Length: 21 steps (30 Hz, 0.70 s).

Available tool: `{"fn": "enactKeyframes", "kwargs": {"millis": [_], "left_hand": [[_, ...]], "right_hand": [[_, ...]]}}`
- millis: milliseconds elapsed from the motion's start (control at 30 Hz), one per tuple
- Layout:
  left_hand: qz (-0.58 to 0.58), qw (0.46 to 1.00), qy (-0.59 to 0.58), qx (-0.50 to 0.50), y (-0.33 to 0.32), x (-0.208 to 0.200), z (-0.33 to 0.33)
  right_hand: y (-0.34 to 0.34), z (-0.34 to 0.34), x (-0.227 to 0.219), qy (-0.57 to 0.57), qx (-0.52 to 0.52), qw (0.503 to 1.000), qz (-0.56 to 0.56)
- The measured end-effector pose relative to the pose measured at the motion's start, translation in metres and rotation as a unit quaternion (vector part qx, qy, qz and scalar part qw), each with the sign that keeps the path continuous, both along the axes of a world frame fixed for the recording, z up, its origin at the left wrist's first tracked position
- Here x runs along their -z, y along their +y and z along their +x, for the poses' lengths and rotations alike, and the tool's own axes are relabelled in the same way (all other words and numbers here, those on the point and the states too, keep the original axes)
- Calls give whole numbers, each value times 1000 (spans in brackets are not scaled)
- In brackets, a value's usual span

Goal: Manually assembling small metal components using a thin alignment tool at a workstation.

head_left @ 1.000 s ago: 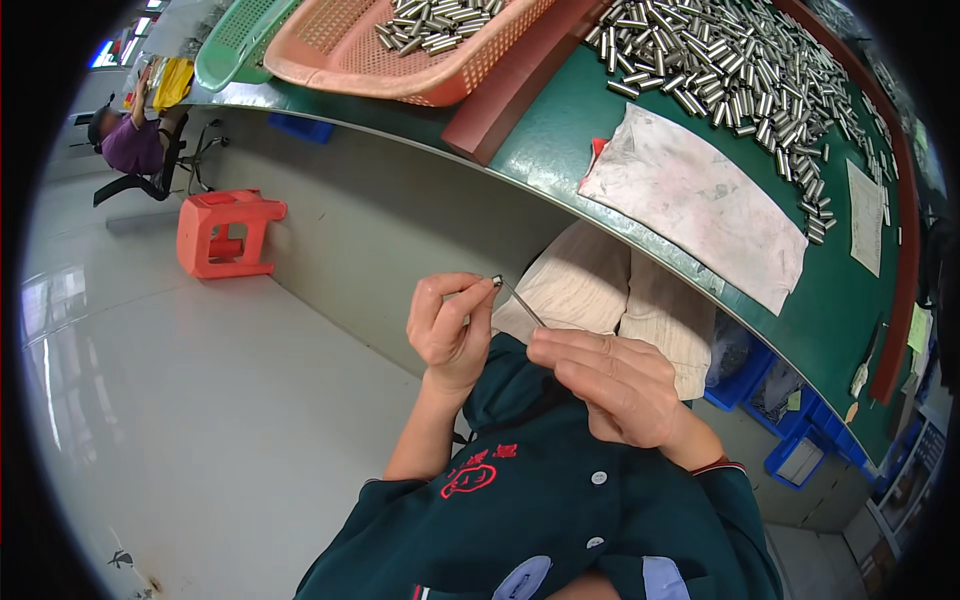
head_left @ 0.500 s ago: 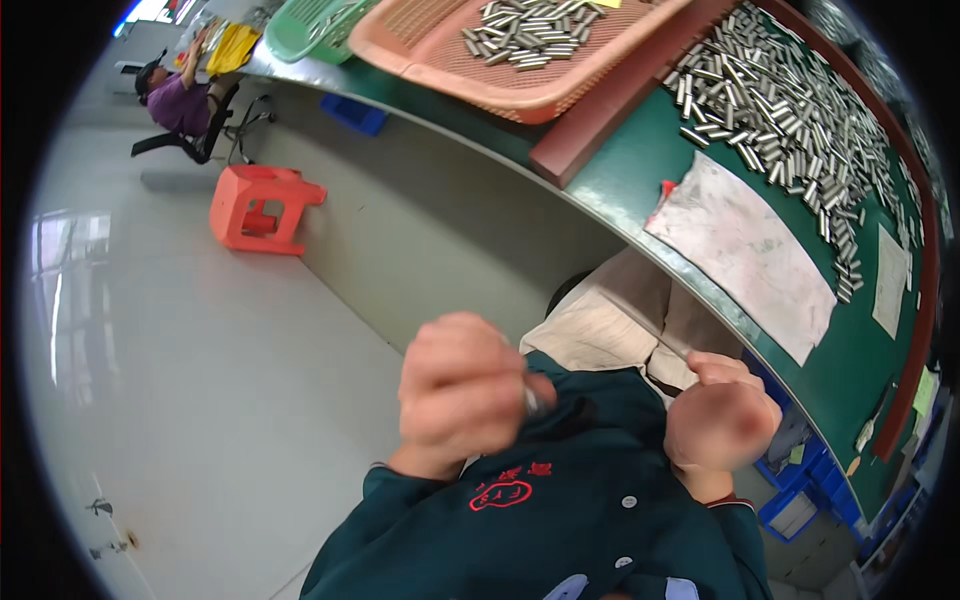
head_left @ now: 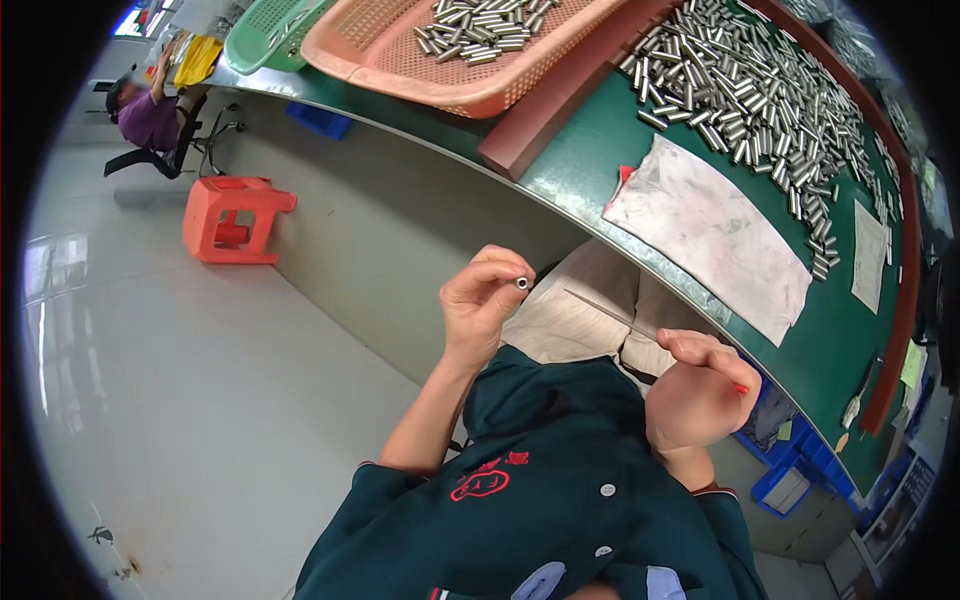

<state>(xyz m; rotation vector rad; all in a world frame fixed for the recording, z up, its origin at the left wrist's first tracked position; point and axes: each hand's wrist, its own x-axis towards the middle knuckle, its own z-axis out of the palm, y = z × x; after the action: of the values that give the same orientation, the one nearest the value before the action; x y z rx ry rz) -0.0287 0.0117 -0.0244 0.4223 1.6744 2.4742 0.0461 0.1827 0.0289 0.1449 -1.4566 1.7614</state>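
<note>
My left hand (head_left: 478, 300) is raised in front of my lap, thumb and fingers pinching a short metal tube (head_left: 522, 284) whose open end faces up toward me. My right hand (head_left: 708, 355), partly blurred, is closed around a thin, tapered needle file (head_left: 605, 310). The file's pointed end reaches left toward the tube, with a gap between them. A small red end sticks out on the far side of that fist. On the green bench (head_left: 570, 185) beyond lies a heap of similar metal tubes (head_left: 740, 90). A stained white cloth (head_left: 710, 235) lies nearest my right hand.
A pink basket (head_left: 400, 85) with metal tubes and a green basket (head_left: 250, 45) stand at the bench's far left. A brown-red bar (head_left: 545, 130) borders the heap. A red stool (head_left: 210, 210), a seated co-worker (head_left: 150, 120) and blue bins (head_left: 785, 485) are around.
My left hand has risen away from my body and turned, now showing the tube's end. The file shows more clearly, pointing toward the tube. The bench has shifted slightly left in view.
</note>
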Motion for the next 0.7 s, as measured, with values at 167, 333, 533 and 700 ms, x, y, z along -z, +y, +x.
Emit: {"fn": "enactKeyframes", "kwargs": {"millis": [167, 333, 533, 700], "left_hand": [[24, 999, -40, 23, 3, 10, 3], [3, 999, -35, 39, 5, 12, 5], [10, 998, -40, 42, 7, 12, 9], [7, 998, -39, 51, 5, 14, 11]], "right_hand": [[1, 0, 0, -8, -16, 1000, 4], [2, 0, 2, -9, -27, 999, 15], [2, 2, 4, 2, -29, 1000, 5], [2, 3, 4, -1, -28, 1000, 11]]}}
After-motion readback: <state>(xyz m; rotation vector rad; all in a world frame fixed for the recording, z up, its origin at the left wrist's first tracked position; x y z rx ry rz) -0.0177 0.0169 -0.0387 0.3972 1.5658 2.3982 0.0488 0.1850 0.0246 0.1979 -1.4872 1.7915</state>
